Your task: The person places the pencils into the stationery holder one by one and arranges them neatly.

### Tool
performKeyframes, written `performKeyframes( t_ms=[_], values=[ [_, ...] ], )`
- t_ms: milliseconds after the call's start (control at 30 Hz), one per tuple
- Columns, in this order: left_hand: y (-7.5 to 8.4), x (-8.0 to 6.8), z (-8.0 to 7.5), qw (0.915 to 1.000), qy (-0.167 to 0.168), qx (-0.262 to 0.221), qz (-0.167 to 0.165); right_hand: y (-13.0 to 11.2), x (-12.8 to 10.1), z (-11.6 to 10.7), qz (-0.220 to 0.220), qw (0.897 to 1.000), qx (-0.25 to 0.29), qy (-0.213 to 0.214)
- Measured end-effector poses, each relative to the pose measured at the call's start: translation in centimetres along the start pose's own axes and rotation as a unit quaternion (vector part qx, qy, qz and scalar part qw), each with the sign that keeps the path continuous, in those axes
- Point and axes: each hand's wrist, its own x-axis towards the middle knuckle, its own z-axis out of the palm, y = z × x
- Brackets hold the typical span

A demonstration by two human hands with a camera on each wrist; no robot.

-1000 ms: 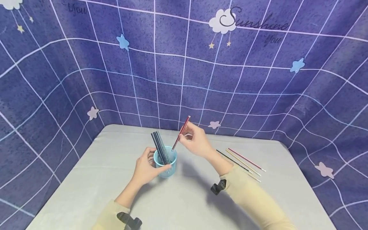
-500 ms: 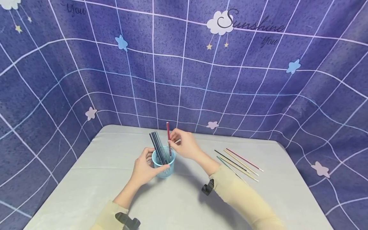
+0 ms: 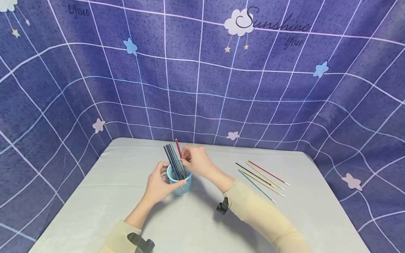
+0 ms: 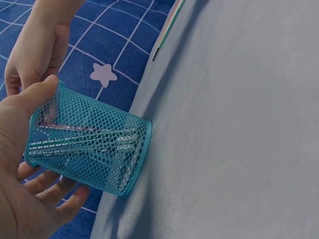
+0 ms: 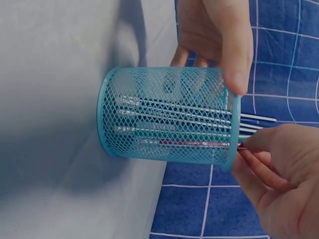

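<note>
My left hand point(image 3: 161, 184) grips the light-blue mesh pencil cup point(image 3: 181, 189) round its side, thumb near the rim. Upright on the cloth, the cup holds a bundle of dark pencils point(image 3: 172, 158) leaning left. Between thumb and fingers, my right hand point(image 3: 197, 161) pinches a red pencil point(image 3: 178, 149) just above the rim. Its lower part is inside, visible through the mesh wall point(image 5: 149, 155) in the right wrist view. In the left wrist view, the cup's mesh point(image 4: 94, 112) lies between the left thumb and fingers, with the right hand point(image 4: 37, 50) at its mouth.
Right of the cup, several loose pencils lie on the pale tablecloth point(image 3: 202, 225): a red one point(image 3: 269, 172), a black one point(image 3: 253, 173), a teal one point(image 3: 257, 186) and yellow ones. A blue grid-patterned curtain point(image 3: 190, 80) rises behind and at both sides.
The right hand has moved left and down, lowering the red pencil into the cup and tilting it toward the dark bundle. The left hand keeps holding the cup. The teal pencil has come into view.
</note>
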Motion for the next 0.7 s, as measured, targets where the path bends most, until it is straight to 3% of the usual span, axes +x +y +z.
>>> performKeyframes(
  t_ms=[300, 700],
  values=[
    [0.0, -0.3, 0.0, 1.0000, -0.004, -0.009, 0.002, -1.2, -0.1, 0.6, 0.027, 0.997, -0.070, -0.010],
    [0.1, -0.1, 0.1, 0.9996, 0.002, -0.029, 0.000, -2.1, 0.4, 0.6, 0.052, 0.991, -0.120, -0.016]
  ],
)
